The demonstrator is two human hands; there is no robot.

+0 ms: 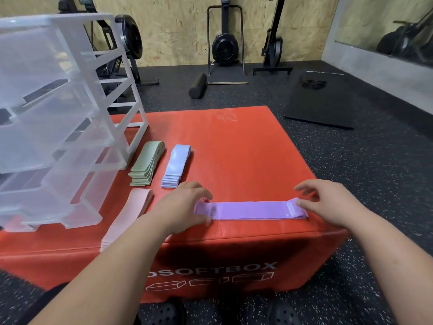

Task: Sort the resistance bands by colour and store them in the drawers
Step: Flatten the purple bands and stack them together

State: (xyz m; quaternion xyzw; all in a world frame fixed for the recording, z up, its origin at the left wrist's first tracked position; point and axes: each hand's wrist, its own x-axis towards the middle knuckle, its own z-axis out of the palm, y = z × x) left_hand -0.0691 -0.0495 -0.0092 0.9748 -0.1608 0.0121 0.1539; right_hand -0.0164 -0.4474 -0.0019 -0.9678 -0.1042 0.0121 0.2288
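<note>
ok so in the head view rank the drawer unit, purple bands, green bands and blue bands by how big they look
1. clear drawer unit
2. purple bands
3. green bands and blue bands: nearly alike, so unranked; both lie farther from the camera than the purple.

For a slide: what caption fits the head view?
Left hand and right hand touch the ends of purple bands on a red box, beside green, blue and pink stacks.

One camera only, worn on my head. It looks forward and down across the red soft box [246, 148], near enough that my left hand [185, 205] and right hand [328, 202] loom large mid-frame. Its wide angle bows the edges and reaches the chipboard wall [175, 31] behind.
</note>
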